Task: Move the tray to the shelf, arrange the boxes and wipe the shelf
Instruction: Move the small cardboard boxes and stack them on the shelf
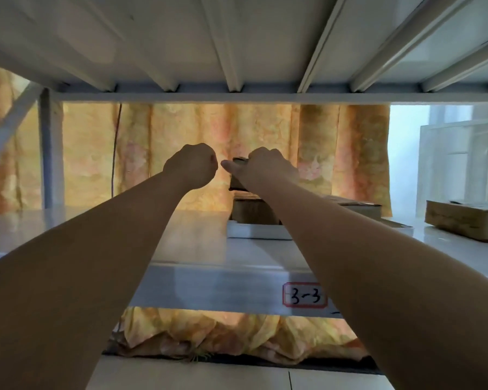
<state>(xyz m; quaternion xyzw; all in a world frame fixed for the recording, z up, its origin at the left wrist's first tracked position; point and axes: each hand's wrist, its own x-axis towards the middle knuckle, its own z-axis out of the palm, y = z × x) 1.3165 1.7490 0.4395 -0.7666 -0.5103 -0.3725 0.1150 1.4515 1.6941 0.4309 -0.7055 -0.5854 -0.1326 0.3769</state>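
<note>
A white tray (254,231) lies on the white metal shelf (197,249), right of centre. In it stands a brown cardboard box (251,211), and a smaller dark box (237,175) is stacked on top. My right hand (261,166) reaches over the small box and grips its top, hiding most of it. My left hand (193,164) hovers just left of it, curled into a fist with nothing seen inside. A flat box (358,206) lies behind my right forearm.
Another cardboard box (462,223) sits at the shelf's far right. The upper shelf's underside (237,46) hangs low overhead. An orange curtain (181,142) hangs behind. A label "3-3" (304,294) marks the shelf's front edge, and a post (47,147) stands at the left.
</note>
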